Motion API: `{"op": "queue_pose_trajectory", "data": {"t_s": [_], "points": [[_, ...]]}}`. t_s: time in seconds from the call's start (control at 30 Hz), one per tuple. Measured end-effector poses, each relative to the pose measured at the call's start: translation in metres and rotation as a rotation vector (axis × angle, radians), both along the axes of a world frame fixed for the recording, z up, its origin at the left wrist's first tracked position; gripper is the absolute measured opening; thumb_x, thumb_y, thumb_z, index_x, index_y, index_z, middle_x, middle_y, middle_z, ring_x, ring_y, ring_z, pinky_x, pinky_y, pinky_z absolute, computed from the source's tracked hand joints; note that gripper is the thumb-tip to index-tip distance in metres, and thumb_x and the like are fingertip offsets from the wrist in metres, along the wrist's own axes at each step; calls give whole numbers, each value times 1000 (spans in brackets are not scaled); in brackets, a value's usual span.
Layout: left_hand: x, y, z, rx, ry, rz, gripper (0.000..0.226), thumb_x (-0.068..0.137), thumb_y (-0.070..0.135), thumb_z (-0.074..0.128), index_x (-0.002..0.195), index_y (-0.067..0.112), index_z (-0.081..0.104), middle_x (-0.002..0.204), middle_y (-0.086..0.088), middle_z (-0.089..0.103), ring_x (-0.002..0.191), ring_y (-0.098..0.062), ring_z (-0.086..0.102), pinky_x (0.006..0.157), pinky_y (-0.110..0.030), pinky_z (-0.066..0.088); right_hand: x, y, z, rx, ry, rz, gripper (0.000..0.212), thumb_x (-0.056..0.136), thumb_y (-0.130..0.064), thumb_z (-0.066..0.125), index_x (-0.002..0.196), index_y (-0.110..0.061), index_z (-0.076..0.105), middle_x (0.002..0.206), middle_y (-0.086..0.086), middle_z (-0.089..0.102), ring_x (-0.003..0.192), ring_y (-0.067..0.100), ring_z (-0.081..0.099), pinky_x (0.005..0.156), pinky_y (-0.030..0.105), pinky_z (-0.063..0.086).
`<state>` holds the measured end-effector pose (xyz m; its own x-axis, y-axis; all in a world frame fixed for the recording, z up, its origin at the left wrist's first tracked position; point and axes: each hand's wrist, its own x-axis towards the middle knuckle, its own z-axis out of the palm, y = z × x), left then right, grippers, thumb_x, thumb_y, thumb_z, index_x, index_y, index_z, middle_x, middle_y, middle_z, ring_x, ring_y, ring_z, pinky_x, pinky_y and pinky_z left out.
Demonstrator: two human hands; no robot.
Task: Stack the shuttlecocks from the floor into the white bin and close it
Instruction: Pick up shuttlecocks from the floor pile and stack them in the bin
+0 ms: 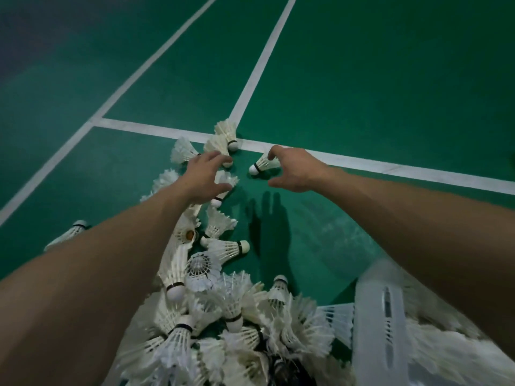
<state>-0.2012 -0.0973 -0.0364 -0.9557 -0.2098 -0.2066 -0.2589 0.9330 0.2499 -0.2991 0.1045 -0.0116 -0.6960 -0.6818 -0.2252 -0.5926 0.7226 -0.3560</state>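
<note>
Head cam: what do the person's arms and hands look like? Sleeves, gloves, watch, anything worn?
Both forearms are bare along all that shows; no sleeve edge enters view. The left hand and right hand wear no gloves. No watch, band or ring shows on either wrist or on the fingers. No markings or tape are visible.

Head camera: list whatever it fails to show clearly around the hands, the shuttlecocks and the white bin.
- White bin: head view, cut off by the bottom edge and blurred; the right forearm crosses its top, so no lid can be made out.
- Right hand: fingertips hidden behind one shuttlecock; grip unclear.
- Left hand: covers shuttlecocks beneath; contact unclear.
- Shuttlecock pile: overlapping and cropped, uncountable.
</note>
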Motion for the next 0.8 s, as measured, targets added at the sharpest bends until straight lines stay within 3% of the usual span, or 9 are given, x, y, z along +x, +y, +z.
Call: {"op": "queue_pose_trajectory", "data": {"t_s": [0.13, 0.27, 0.33, 0.43, 0.53, 0.63, 0.73, 0.8], "points": [[-3, 1, -11, 52, -88, -12, 69, 85, 21, 70, 143, 33, 33, 149, -9, 32, 132, -33, 35, 112, -50, 29, -5, -8, -19, 18, -37, -5, 67, 84, -34, 70, 139, -19, 35, 123, 15, 49, 95, 26, 46, 77, 30, 38], [7, 5, -11, 94, 58, -20, 59, 88, 12, 64, 137, 32, 40, 124, -3, 54, 121, -25, 41, 105, -44, 33, -11, -13, -33, 2, -58, -18, 70, 82, -33, 72, 139, -22, 33, 134, 14, 40, 107, 30, 52, 87, 32, 43], [11, 11, -1, 171, 139, -23, 54, 91, 14, 60, 138, 31, 39, 105, 0, 53, 106, -17, 46, 98, -39, 35, -14, -16, -36, 3, -49, -25, 71, 80, -31, 73, 139, -24, 34, 138, 13, 37, 113, 32, 51, 93, 35, 45], [18, 18, 6, 240, 256, -39, 47, 97, 15, 51, 139, 29, 36, 100, -5, 54, 76, -7, 51, 79, -34, 47, -19, -19, -37, 10, -37, -43, 72, 79, -28, 73, 139, -27, 34, 141, 14, 35, 116, 35, 49, 97, 39, 46], [28, 24, -1, 317, 145, -60, 37, 99, 9, 45, 130, 29, 48, 121, -4, 54, 99, -9, 53, 82, -33, 48, -20, -19, -39, 31, -36, -46, 70, 80, -26, 72, 139, -25, 35, 131, 16, 46, 102, 31, 51, 84, 34, 47], [34, 31, -13, 253, -37, -202, 37, 96, 0, 44, 110, 24, 69, 128, -1, 56, 110, -12, 52, 98, -30, 42, -16, -17, -44, 82, -51, -16, 63, 83, -24, 69, 138, -21, 38, 124, 14, 56, 90, 24, 48, 74, 28, 41], [33, 28, -6, 283, -110, -202, 25, 96, 17, 54, 113, 28, 68, 135, 4, 55, 124, -15, 49, 100, -24, 33, -13, -14, -48, 101, -49, -5, 59, 85, -21, 67, 138, -20, 39, 124, 14, 54, 91, 24, 50, 74, 28, 41], [33, 22, 1, 327, -204, -189, 38, 86, 29, 68, 123, 34, 60, 143, 6, 46, 131, -14, 42, 108, -33, 31, -12, -14, -47, 90, -31, 0, 62, 85, -22, 67, 140, -20, 38, 129, 13, 47, 103, 27, 51, 80, 29, 42]]}}
